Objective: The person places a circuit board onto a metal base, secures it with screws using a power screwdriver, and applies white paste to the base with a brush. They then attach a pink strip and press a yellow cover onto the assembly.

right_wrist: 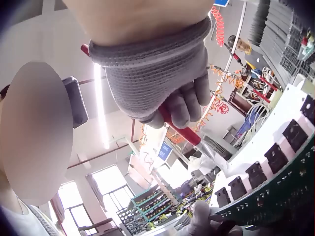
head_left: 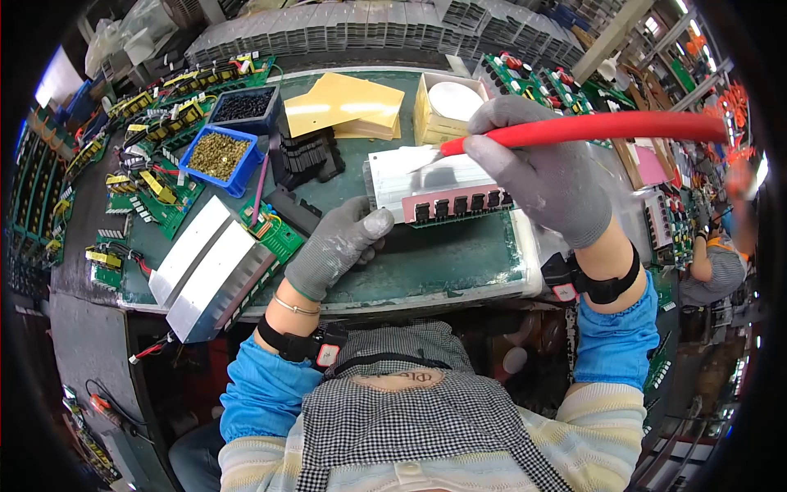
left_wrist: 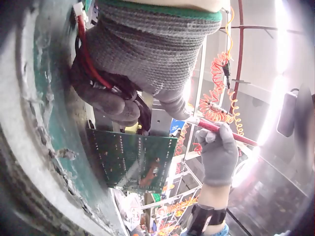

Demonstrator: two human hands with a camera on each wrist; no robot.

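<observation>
**Brush laid to heatsink at a crowded bench**

Green mat (head_left: 434, 262) covers the bench, and its near strip, between the front edge and the work, lies bare. Just beyond that strip the left hand (head_left: 336, 246), in a grey glove, curls its fingers on the left end of a heatsink (head_left: 410, 176), thumb against the corner. The heatsink is a silver finned block lying crosswise. A pink strip and a row of black parts line its near side, over a green board.

Above it the right hand (head_left: 545, 168) is clamped round a brush (head_left: 607, 127). Its long red handle runs left to right across the bench, the far end out past the right edge. The pale tip points left and down onto the heatsink's top.

Room is tight at the sides, with black parts and spare silver blocks (head_left: 205, 262) to the left and boards to the right. Farther back stand a box (head_left: 420, 107), yellow sheets (head_left: 344, 102) and a blue bin (head_left: 244, 176).
</observation>
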